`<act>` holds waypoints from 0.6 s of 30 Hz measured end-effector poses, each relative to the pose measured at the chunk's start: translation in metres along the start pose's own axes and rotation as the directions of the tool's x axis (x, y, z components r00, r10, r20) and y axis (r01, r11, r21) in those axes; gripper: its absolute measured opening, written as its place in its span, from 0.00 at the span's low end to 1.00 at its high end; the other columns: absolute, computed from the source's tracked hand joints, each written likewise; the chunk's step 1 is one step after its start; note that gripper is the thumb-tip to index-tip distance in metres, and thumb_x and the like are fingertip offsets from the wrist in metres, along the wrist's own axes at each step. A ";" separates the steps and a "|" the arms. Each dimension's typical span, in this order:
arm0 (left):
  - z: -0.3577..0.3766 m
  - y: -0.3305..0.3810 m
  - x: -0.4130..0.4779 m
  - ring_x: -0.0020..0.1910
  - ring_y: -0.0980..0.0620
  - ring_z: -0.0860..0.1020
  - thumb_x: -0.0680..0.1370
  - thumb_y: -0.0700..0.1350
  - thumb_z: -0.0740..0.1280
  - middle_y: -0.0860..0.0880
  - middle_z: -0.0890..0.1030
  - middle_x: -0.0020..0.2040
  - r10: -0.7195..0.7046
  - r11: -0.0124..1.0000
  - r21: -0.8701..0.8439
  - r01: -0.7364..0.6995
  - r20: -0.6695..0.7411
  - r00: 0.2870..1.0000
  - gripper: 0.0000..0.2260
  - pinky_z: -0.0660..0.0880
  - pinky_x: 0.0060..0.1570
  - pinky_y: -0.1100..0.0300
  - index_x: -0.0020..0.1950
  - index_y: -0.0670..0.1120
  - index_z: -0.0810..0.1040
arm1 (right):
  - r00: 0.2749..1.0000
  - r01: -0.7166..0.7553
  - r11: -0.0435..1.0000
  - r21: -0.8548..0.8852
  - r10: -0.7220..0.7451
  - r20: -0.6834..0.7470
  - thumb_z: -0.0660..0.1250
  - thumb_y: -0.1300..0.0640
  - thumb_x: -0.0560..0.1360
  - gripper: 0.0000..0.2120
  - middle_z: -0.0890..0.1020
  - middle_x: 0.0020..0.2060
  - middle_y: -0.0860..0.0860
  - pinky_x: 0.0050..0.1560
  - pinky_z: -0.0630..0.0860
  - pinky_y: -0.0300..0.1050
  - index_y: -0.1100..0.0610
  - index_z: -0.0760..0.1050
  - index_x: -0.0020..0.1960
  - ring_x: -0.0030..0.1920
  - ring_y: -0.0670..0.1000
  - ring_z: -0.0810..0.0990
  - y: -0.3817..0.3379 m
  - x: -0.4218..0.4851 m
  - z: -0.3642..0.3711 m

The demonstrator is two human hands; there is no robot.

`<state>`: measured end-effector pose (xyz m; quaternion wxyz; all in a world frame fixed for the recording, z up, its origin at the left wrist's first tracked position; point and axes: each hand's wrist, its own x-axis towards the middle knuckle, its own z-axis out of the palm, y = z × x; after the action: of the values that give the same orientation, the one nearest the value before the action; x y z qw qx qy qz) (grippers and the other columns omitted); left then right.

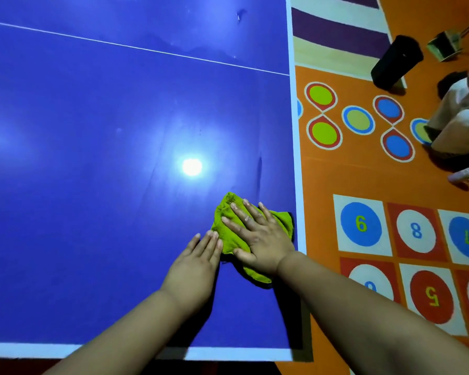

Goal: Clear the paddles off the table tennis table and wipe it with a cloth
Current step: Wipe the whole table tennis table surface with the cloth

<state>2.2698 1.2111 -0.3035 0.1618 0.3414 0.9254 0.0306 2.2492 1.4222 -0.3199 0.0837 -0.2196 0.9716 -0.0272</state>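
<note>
Hands both lie flat, fingers straight: the right hand presses the green cloth near the table's right edge, and the left hand rests on the table too. No paddles show. Wiping looks partly done.

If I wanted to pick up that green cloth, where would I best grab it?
Probably the crumpled far end of the green cloth, beyond the fingertips of the right hand, pinched from above. The cloth lies flat on the table, so only raised folds offer purchase, and the flat hand covers its middle.
</note>
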 end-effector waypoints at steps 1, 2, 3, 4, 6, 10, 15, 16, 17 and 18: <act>-0.005 -0.003 0.018 0.62 0.41 0.76 0.69 0.42 0.51 0.36 0.77 0.60 -0.012 1.000 0.007 0.012 -0.005 1.000 0.26 0.57 0.65 0.49 0.61 0.34 0.77 | 1.000 -0.003 1.000 0.001 0.003 -0.011 0.56 0.38 0.71 0.34 0.58 0.77 0.51 0.72 0.53 0.59 0.44 0.57 0.76 0.77 0.56 0.54 0.014 0.013 -0.002; -0.011 -0.006 0.036 0.62 0.40 0.76 0.69 0.42 0.51 0.36 0.77 0.61 -0.026 1.000 0.011 0.026 -0.016 1.000 0.26 0.58 0.65 0.49 0.61 0.34 0.76 | 1.000 -0.001 1.000 0.001 0.001 -0.023 0.56 0.38 0.71 0.34 0.58 0.77 0.51 0.73 0.53 0.59 0.44 0.57 0.76 0.77 0.56 0.55 0.029 0.026 -0.005; -0.016 -0.008 0.054 0.62 0.40 0.75 0.69 0.42 0.51 0.36 0.77 0.61 -0.039 0.999 0.013 0.039 -0.026 0.999 0.26 0.57 0.65 0.49 0.61 0.34 0.76 | 0.999 0.004 1.000 0.002 -0.004 -0.035 0.55 0.38 0.72 0.34 0.58 0.77 0.51 0.73 0.53 0.59 0.44 0.58 0.76 0.77 0.56 0.55 0.044 0.039 -0.007; -0.021 -0.012 0.073 0.62 0.40 0.75 0.69 0.42 0.51 0.35 0.76 0.61 -0.052 0.999 0.012 0.053 -0.036 0.998 0.26 0.54 0.66 0.49 0.61 0.33 0.76 | 0.999 0.010 1.000 0.003 -0.010 -0.043 0.55 0.39 0.72 0.33 0.58 0.77 0.51 0.73 0.52 0.59 0.44 0.58 0.76 0.77 0.56 0.55 0.060 0.052 -0.009; -0.032 -0.018 0.111 0.63 0.40 0.75 0.69 0.42 0.51 0.35 0.76 0.62 -0.080 0.996 0.028 0.081 -0.056 0.995 0.26 0.51 0.67 0.50 0.62 0.33 0.76 | 0.998 0.020 1.000 -0.001 -0.020 -0.058 0.54 0.39 0.72 0.33 0.58 0.77 0.51 0.73 0.51 0.58 0.44 0.58 0.76 0.77 0.56 0.54 0.092 0.081 -0.015; -0.051 -0.034 0.192 0.63 0.40 0.75 0.70 0.44 0.53 0.36 0.76 0.62 -0.126 0.991 0.033 0.129 -0.093 0.988 0.25 0.61 0.65 0.47 0.62 0.34 0.76 | 0.997 0.023 1.000 -0.019 -0.024 -0.067 0.51 0.38 0.73 0.33 0.55 0.78 0.50 0.75 0.49 0.58 0.43 0.56 0.77 0.78 0.54 0.51 0.154 0.141 -0.027; -0.087 -0.056 0.278 0.75 0.46 0.57 0.78 0.45 0.48 0.40 0.59 0.75 -0.255 0.963 0.053 0.264 -0.145 0.956 0.25 0.51 0.72 0.50 0.75 0.38 0.58 | 0.999 0.017 0.999 -0.050 -0.020 -0.046 0.46 0.37 0.73 0.33 0.50 0.78 0.49 0.76 0.45 0.56 0.40 0.51 0.77 0.78 0.54 0.46 0.222 0.215 -0.046; -0.094 -0.062 0.291 0.76 0.48 0.49 0.81 0.46 0.47 0.43 0.50 0.77 -0.263 0.961 0.053 0.271 -0.131 0.956 0.25 0.44 0.73 0.51 0.77 0.41 0.50 | 0.999 0.022 0.998 -0.056 -0.024 -0.040 0.45 0.36 0.72 0.33 0.50 0.78 0.49 0.76 0.45 0.56 0.40 0.50 0.77 0.78 0.54 0.46 0.234 0.229 -0.049; -0.101 -0.067 0.304 0.76 0.49 0.45 0.82 0.47 0.48 0.44 0.46 0.78 -0.292 0.954 0.050 0.296 -0.087 0.953 0.25 0.41 0.73 0.51 0.77 0.42 0.45 | 0.999 0.026 0.998 -0.063 -0.028 -0.040 0.44 0.36 0.72 0.33 0.50 0.78 0.48 0.76 0.45 0.55 0.39 0.50 0.77 0.78 0.54 0.47 0.245 0.242 -0.052; -0.107 -0.071 0.314 0.76 0.49 0.43 0.81 0.49 0.50 0.45 0.44 0.78 -0.324 0.943 0.049 0.328 -0.075 0.943 0.27 0.40 0.73 0.51 0.77 0.43 0.43 | 0.999 0.028 0.997 -0.067 -0.031 -0.043 0.44 0.36 0.71 0.34 0.50 0.78 0.48 0.76 0.45 0.55 0.39 0.50 0.77 0.78 0.54 0.47 0.256 0.254 -0.055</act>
<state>1.9667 1.3642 -0.3016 0.1236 0.1870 0.9745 -0.0136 1.9057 1.5442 -0.3270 0.0545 -0.2361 0.9702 -0.0010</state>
